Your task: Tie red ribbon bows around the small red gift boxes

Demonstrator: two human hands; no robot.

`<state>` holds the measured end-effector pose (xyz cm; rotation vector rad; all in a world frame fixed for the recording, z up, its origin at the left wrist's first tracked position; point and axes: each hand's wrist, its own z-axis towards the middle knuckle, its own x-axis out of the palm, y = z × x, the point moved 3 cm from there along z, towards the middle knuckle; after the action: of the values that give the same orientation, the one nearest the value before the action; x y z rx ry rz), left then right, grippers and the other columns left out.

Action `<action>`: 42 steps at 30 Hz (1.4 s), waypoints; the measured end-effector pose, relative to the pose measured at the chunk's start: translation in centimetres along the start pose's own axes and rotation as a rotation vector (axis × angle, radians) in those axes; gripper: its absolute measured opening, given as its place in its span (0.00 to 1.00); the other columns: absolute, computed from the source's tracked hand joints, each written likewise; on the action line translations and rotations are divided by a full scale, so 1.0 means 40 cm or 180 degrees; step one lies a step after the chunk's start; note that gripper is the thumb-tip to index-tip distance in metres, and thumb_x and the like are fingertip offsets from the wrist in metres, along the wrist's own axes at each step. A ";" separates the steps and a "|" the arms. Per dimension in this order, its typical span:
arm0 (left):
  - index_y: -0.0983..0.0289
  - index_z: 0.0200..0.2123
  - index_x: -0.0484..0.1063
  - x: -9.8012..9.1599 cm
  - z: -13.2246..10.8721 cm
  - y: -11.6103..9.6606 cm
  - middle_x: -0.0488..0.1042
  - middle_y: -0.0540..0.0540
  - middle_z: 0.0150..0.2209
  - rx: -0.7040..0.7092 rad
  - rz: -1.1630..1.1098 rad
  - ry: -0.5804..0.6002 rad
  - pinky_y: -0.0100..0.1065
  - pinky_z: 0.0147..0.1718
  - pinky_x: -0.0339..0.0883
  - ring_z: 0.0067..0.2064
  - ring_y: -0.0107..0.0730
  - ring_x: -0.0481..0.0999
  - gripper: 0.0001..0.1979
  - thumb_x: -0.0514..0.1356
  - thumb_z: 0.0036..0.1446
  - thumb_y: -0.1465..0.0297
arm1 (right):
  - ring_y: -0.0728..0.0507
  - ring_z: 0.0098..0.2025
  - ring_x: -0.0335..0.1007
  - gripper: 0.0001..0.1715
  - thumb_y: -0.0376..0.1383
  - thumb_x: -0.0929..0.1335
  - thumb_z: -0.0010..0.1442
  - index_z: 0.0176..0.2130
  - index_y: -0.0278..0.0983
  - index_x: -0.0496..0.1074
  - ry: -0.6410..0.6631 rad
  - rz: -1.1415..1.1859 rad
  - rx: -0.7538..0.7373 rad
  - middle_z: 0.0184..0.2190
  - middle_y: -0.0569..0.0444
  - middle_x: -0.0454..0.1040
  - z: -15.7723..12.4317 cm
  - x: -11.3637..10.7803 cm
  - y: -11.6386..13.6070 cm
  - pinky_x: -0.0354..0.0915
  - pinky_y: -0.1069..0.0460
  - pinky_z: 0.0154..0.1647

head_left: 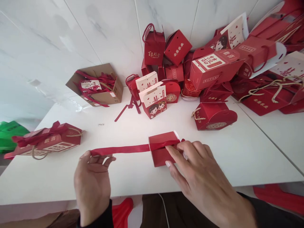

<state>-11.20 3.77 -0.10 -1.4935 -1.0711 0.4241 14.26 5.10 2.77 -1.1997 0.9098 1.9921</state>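
Note:
A small red gift box (161, 160) lies on the white table in front of me. A dark red ribbon (130, 148) runs across its upper face and stretches out to the left. My left hand (93, 177) pinches the ribbon's left end between thumb and fingers, off to the left of the box. My right hand (197, 166) rests over the box's right side, its index finger touching the ribbon and box top, thumb at the near edge. Whether the other right fingers grip the ribbon's short right end is hidden.
A cardboard box (116, 82) of ribbons stands by the tiled wall. Several red gift boxes (209, 69) are piled at the back right. A ribbon-tied box (57, 139) lies at left, and a small character-printed box (155, 104) stands behind the work. A single rope-handled box (209, 115) sits right.

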 end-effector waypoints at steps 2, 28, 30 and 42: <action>0.62 0.27 0.68 -0.018 0.020 -0.003 0.68 0.47 0.27 -0.0031 0.0044 -0.0054 0.33 0.29 0.74 0.31 0.30 0.72 0.05 0.61 0.54 0.72 | 0.28 0.51 0.66 0.20 0.33 0.63 0.68 0.55 0.30 0.75 -0.0226 -0.0117 -0.0019 0.52 0.35 0.71 0.004 0.002 -0.006 0.67 0.28 0.50; 0.50 0.66 0.65 0.109 -0.262 0.150 0.63 0.54 0.68 0.0227 0.1783 0.1353 0.45 0.64 0.59 0.71 0.45 0.58 0.24 0.54 0.69 0.54 | 0.40 0.53 0.73 0.18 0.52 0.61 0.72 0.53 0.49 0.72 0.0533 0.2256 0.1633 0.53 0.55 0.75 -0.010 0.034 -0.177 0.72 0.51 0.37; 0.51 0.61 0.69 0.116 -0.257 0.153 0.64 0.56 0.65 0.0773 0.1864 0.1451 0.45 0.59 0.65 0.67 0.46 0.63 0.21 0.56 0.68 0.57 | 0.42 0.46 0.74 0.17 0.51 0.61 0.72 0.48 0.47 0.72 0.0568 0.2288 0.1573 0.48 0.55 0.76 -0.005 0.035 -0.173 0.70 0.52 0.33; 0.55 0.47 0.78 0.143 -0.237 0.143 0.72 0.57 0.54 0.1341 0.2135 0.1934 0.43 0.52 0.71 0.59 0.44 0.71 0.12 0.55 0.70 0.63 | 0.42 0.38 0.68 0.17 0.53 0.62 0.71 0.44 0.45 0.70 0.0920 0.2791 0.1807 0.37 0.55 0.74 -0.032 0.045 -0.196 0.56 0.53 0.23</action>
<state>1.20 3.46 -1.30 -1.4253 0.0231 0.5630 20.39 8.74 -1.16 -0.8155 2.2619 1.9235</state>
